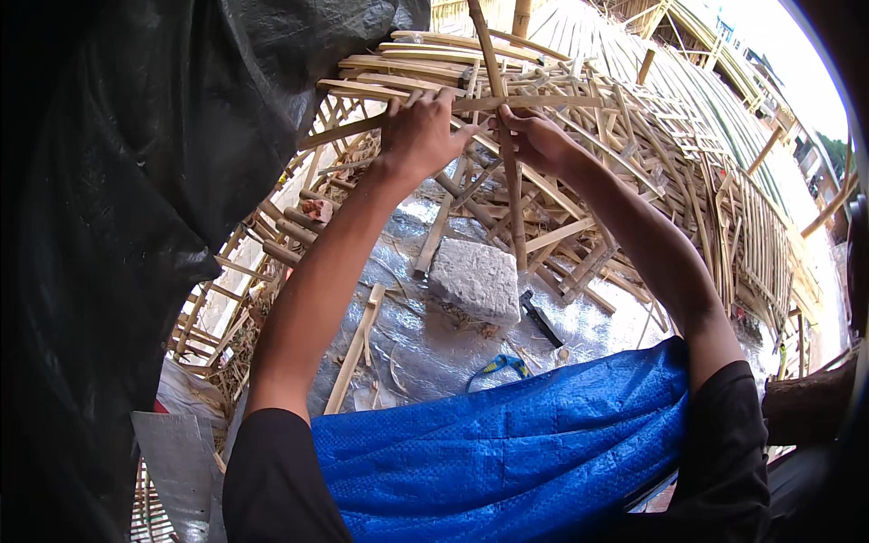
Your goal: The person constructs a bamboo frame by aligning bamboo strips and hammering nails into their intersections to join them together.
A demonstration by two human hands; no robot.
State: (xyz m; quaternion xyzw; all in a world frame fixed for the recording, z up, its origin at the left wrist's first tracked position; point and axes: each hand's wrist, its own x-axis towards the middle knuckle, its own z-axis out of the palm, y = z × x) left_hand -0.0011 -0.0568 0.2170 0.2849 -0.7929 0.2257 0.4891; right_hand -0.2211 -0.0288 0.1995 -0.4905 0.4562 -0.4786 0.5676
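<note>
Two bamboo strips cross in front of me. The crosswise bamboo strip (342,133) passes from the left, under my left hand (418,136), and on past the crossing to the right. My left fingers are closed over it, thumb pointing right. My right hand (536,142) is closed at the crossing, thumb and fingers pinching the upright bamboo strip (512,195) just below where the two meet. Some of its fingertips are hidden behind that strip. Below the hands lies a rough grey stone block (477,281), with the foot of the upright strip close to its upper right corner.
Blue woven sheeting (507,434) covers my lap. On the silvery floor sheet (412,353) lie a loose wooden strip (356,348) and a black-handled tool (540,319). A heap of bamboo pieces (579,190) rises ahead. A dark tarp (136,181) hangs at my left.
</note>
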